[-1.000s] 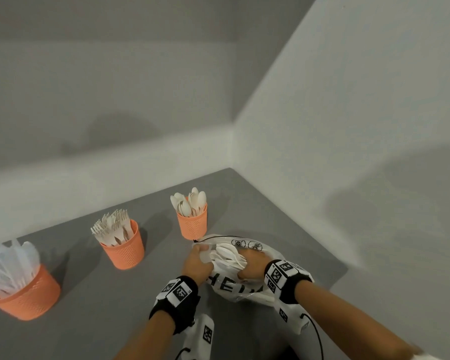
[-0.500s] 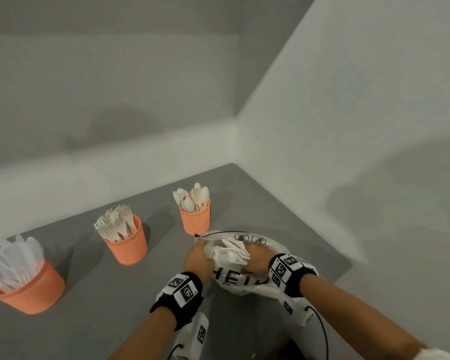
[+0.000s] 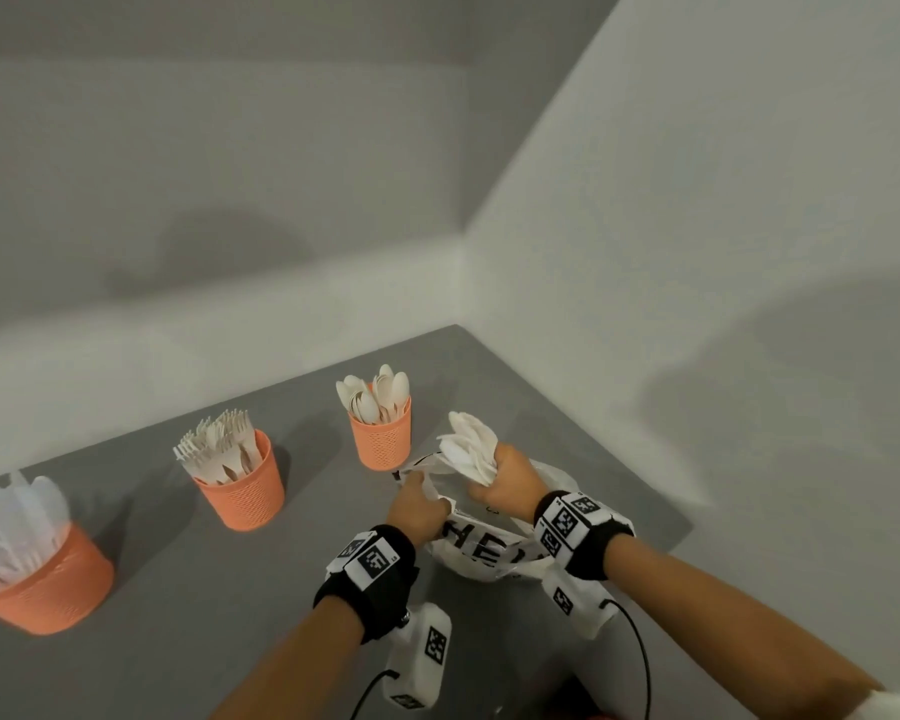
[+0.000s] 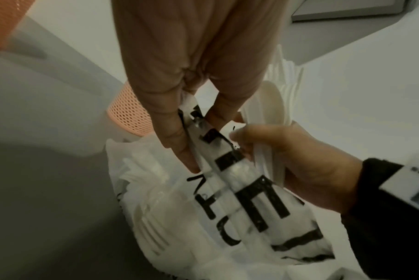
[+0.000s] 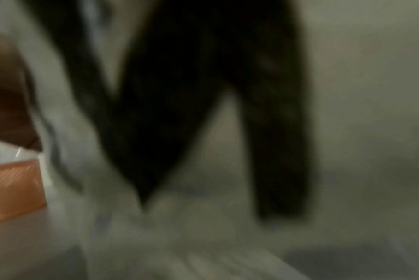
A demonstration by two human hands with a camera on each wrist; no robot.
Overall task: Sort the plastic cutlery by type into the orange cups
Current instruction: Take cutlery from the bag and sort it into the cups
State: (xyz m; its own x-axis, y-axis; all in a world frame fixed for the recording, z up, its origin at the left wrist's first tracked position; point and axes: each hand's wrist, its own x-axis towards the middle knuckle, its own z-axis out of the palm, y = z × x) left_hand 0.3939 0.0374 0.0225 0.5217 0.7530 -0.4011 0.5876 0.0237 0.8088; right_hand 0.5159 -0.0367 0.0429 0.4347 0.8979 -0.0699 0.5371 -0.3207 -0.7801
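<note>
Three orange cups stand on the grey table: one with spoons (image 3: 380,431), one with forks (image 3: 240,483), one with knives (image 3: 42,584) at the far left. A white plastic bag (image 3: 481,550) with black letters lies in front of the spoon cup. My left hand (image 3: 419,504) pinches the bag's rim (image 4: 203,128). My right hand (image 3: 505,478) grips a bunch of white spoons (image 3: 468,449) lifted just above the bag's mouth. More cutlery shows through the bag (image 4: 170,217) in the left wrist view. The right wrist view is blurred.
White walls meet in a corner behind the table (image 3: 494,366), whose right edge runs close to the bag. A white device (image 3: 419,654) with a cable lies near my left forearm. Bare grey tabletop (image 3: 178,615) stretches between me and the cups.
My right hand has risen out of the bag with a bunch of spoons, now above the bag's mouth. My left hand still holds the bag's rim.
</note>
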